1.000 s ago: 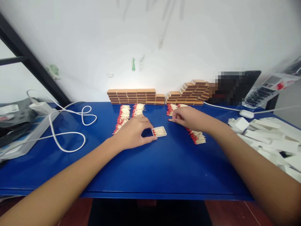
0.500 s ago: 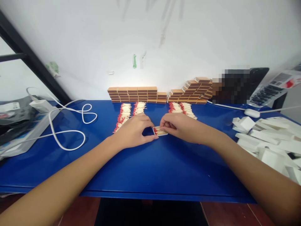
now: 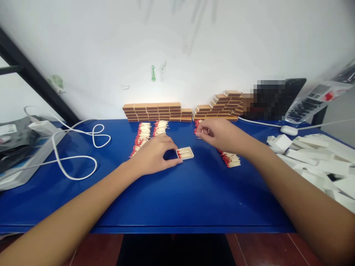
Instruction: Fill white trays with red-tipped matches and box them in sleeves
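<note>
Between the thumb and fingers of my left hand (image 3: 158,154) is the left end of a small white matchbox tray (image 3: 189,157), which lies flat on the blue table with red-headed matches (image 3: 184,153) inside. My right hand (image 3: 215,132) has its fingertips pinched together over the right-hand rows of loose matches (image 3: 231,159), close to some red heads. What the pinch holds, if anything, is too small to make out, and the hand hides part of those rows. Two more rows of matches (image 3: 144,131) lie beyond my left hand.
Closed brown matchboxes (image 3: 152,111) stand stacked along the wall, with a stepped stack (image 3: 227,103) farther right. Empty white trays (image 3: 318,159) are heaped at the right. A white cable (image 3: 95,162) loops across the left of the blue table (image 3: 166,203).
My right hand has left the tray and moved up and right to the loose matches. My left hand still grips the tray's end. The view has shifted slightly.
</note>
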### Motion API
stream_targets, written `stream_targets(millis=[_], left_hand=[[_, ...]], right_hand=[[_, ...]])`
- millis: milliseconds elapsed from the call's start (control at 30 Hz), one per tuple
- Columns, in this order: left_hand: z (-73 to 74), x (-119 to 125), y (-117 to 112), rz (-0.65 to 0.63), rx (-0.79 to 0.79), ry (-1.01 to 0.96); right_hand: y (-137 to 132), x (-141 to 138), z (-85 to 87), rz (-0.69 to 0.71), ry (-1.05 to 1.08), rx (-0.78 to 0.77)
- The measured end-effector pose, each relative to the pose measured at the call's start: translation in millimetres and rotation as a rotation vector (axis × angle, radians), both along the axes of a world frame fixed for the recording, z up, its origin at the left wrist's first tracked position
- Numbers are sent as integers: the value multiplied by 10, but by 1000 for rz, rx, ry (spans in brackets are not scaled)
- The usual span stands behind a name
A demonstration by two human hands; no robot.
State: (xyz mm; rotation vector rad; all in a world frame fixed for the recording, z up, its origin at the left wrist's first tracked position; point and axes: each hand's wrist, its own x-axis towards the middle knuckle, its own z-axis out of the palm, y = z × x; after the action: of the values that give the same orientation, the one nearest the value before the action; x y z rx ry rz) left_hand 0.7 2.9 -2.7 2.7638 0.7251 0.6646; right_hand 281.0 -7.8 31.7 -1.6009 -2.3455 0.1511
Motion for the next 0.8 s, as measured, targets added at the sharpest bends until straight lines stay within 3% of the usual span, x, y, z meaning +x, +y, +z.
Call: stream_targets(millis=[167, 800], left_hand=[[14, 2, 1, 31, 2, 33], [12, 6, -4, 10, -4, 41]], right_hand=[[182, 252, -110, -93, -134, -76], [116, 157, -103, 11, -111, -189]])
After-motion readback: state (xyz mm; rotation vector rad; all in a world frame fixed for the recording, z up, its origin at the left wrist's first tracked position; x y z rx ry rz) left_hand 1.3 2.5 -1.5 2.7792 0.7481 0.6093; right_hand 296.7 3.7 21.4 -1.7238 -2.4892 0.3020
